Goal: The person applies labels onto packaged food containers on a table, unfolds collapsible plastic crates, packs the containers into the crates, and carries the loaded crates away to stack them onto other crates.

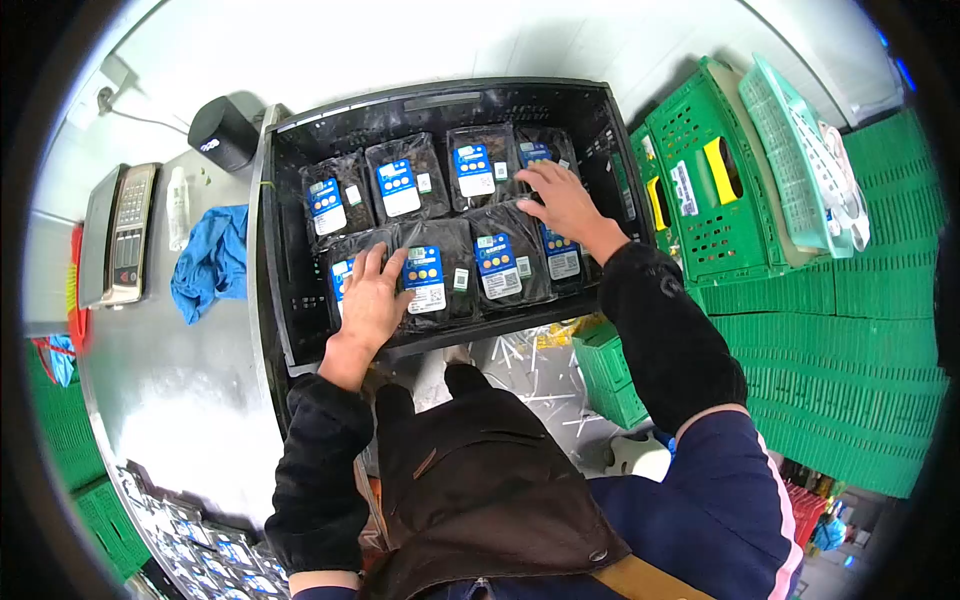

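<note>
1. Rested the left hand [370,308] about the near-left packs [425,282], with fingers spread wide, perhaps for steadying!
2. Reached the right hand [568,208] over the far-right pack [535,152], with thumb and fingers wide; couldn't tell how firmly touched.
3. Counted eight packs in the black crate [275,250], in two rows, with labels [497,265] up, likely for easy reading.
4. Spotted a blue cloth [210,262] on the left counter [200,385], probably handy for wiping.
</note>
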### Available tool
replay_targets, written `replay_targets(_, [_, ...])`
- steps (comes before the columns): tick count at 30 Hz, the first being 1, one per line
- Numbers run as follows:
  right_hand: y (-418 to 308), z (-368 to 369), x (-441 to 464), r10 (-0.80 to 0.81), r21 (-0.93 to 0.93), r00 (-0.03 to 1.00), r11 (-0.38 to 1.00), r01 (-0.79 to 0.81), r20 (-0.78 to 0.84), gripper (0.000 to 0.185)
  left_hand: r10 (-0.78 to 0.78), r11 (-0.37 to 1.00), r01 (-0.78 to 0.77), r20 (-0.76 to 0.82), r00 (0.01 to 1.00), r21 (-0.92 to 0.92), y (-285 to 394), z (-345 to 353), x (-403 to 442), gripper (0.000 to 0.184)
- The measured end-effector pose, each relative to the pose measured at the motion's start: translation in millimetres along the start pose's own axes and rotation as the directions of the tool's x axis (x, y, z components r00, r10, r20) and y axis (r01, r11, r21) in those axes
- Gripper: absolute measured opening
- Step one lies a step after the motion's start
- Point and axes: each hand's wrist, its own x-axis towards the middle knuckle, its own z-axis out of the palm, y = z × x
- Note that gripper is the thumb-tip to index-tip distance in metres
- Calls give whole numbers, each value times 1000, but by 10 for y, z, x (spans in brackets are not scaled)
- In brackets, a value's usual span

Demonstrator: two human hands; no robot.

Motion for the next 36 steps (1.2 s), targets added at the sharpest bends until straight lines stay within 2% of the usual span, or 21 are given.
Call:
replay_targets(1, [68, 34, -52, -12, -3, 1000, 1000, 12, 0, 39, -8, 1000, 8, -10, 1000, -2, -65, 93, -54, 64])
replay_targets(3, [189, -4, -169, 143, -55, 851, 990, -133, 505, 45, -144, 989, 146, 85, 986, -16, -247, 268, -187, 78])
replay_targets(4, [250, -128, -153, 86, -90, 834, 995, -44, 546, 48, -151, 966, 177, 145, 978, -187, -288, 143, -209, 87])
replay_targets(5, [295, -218, -112, 141, -75, 795, 990, -120, 591, 46, -157, 931, 152, 12, 987, -332, -364, 125, -257, 82])
replay_targets(7, [256, -263, -140, 230, -119, 869, 973, -198, 438, 49, -359, 870, 330, -10, 933, -366, -522, 10, -259, 72])
replay_targets(8, [215, -232, -138, 256, -66, 891, 966, -250, 376, 47, -346, 920, 312, -118, 931, -238, -672, 108, -301, 64])
replay_targets(11, [133, 110, -151, 219, -47, 952, 976, -214, 212, 46, -571, 787, 589, 144, 808, -183, -876, 255, -263, 59])
replay_targets(13, [95, 228, -104, 270, -39, 917, 962, -271, 294, 38, -586, 771, 622, 231, 777, -135, -1030, 496, -223, 57])
replay_targets(16, [118, 290, -34, 200, 242, 904, 921, -306, 378, 23, -548, 824, 561, 140, 825, -82, -1007, 297, -187, 38])
replay_targets(18, [124, 297, -16, 239, 274, 867, 883, -382, 438, 23, -472, 881, 473, 37, 881, -29, -994, 156, -200, 23])
replay_targets(20, [143, 330, -13, 269, 294, 822, 841, -455, 502, 24, -428, 900, 426, -1, 904, 91, -942, 159, -256, 20])
replay_targets(24, [210, 219, 62, 135, 316, 904, 907, -277, 405, 28, -461, 849, 443, -3, 887, 288, -951, 435, -310, 25])
replay_targets(25, [224, 143, 63, 95, 316, 929, 924, -217, 358, 30, -484, 846, 453, 48, 874, 283, -932, 393, -292, 35])
replay_targets(26, [272, 94, 46, 150, 242, 920, 938, -248, 362, 33, -456, 864, 427, 56, 888, 265, -889, 342, -327, 39])
replay_targets(27, [287, -24, 58, 148, 232, 848, 925, -301, 509, 33, -437, 877, 412, 58, 897, 247, -777, 193, -347, 42])
replay_targets(29, [388, 55, -171, 126, 212, 872, 944, -252, 473, 33, -319, 917, 336, -111, 941, 215, -592, 2, -447, 42])
replay_targets(32, [590, 149, -207, 223, 233, 803, 884, -406, 552, 35, -344, 939, 311, -357, 869, -148, -404, -79, -633, 36])
replay_targets(33, [409, 75, -65, 289, 169, 753, 869, -466, 592, 36, -348, 934, 293, -334, 876, -206, -380, -123, -769, 35])
replay_targets(34, [349, 55, -7, 262, 63, 802, 935, -348, 536, 38, -337, 926, 197, -471, 816, -321, -367, -75, -916, 34])
replay_targets(35, [-27, -88, 233, 426, -256, 716, 905, -341, 554, 33, -360, 915, 223, -432, 827, -336, -351, -209, -1029, 33])
replay_targets(36, [329, 188, 22, 209, -52, 934, 978, -202, 290, 26, -378, 900, 188, -489, 786, -393, -331, -369, -1181, 34])
